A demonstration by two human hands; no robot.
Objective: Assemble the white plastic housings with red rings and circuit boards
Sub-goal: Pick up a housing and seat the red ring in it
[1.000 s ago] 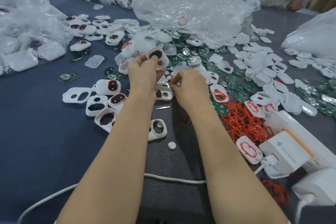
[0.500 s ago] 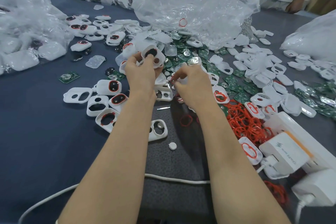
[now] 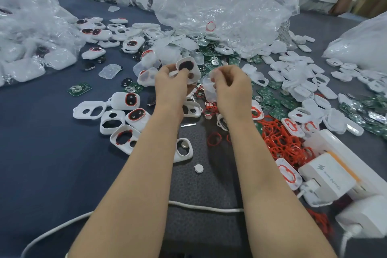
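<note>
Our left hand [image 3: 170, 85] gripping the white two-holed plastic housing [image 3: 188, 67], we should square the clear plastic piece [image 3: 209, 90] our right hand [image 3: 232, 88] pinches before pressing.

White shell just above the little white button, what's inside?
Inside the white shell, a round silver disc sits in the top hole. The left arm hides its left edge.

White housing [image 3: 196, 71] tilted aloft; red rings [image 3: 280, 142] and green circuit boards [image 3: 272, 101] strewn nearby
</note>
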